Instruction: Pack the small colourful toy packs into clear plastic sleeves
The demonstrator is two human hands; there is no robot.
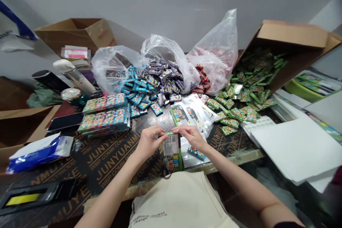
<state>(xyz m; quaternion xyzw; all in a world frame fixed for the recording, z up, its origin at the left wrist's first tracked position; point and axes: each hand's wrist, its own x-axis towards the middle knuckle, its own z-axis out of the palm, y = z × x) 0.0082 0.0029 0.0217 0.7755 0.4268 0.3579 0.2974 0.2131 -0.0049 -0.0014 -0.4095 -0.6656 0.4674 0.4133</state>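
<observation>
My left hand (151,141) and my right hand (191,136) meet near the table's front edge. Their fingertips pinch opposite ends of a thin, small green packet (169,133), seen nearly edge-on. Under it lies a dark printed pouch (171,158) with a green border. A blue packet (196,152) rests on a white sheet beneath my right forearm. Just beyond my hands, several printed pouches (191,112) overlap in a loose stack.
Heaps of blue packets (137,92), purple packets (165,74), red packets (202,80) and green packets (240,105) line the back, among plastic bags (109,67) and a tipped carton (291,35). Filled packs (104,117), a phone (65,122) and bottles (73,74) stand left; white boards (299,142) lie right.
</observation>
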